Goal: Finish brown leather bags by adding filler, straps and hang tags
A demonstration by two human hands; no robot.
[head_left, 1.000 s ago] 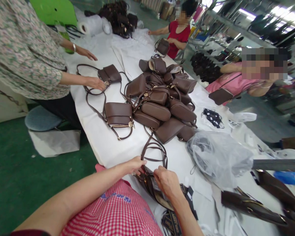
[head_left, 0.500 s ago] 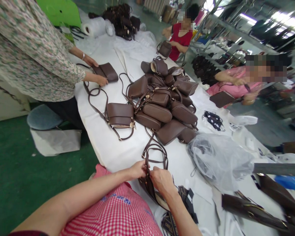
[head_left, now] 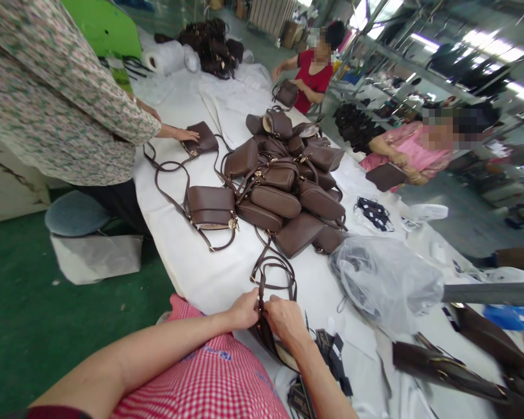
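Dark brown and leather-like, the handbag (head_left: 267,338) is on the near side of the bag pile (head_left: 276,201), at the table (head_left: 196,262). The left hand (head_left: 245,308) and right hand (head_left: 283,317) both grip the bag near its top; their exact fingertip contacts are hidden. It looks light, pliable and hardly fragile, probably sagging if held by 1 side. The 2 upper sides seem good holds, clear of the loose strap loops (head_left: 294,279) toward the pile.

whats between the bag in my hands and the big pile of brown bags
Looped brown straps lie on the white table between the held bag and the pile, as the head view shows.
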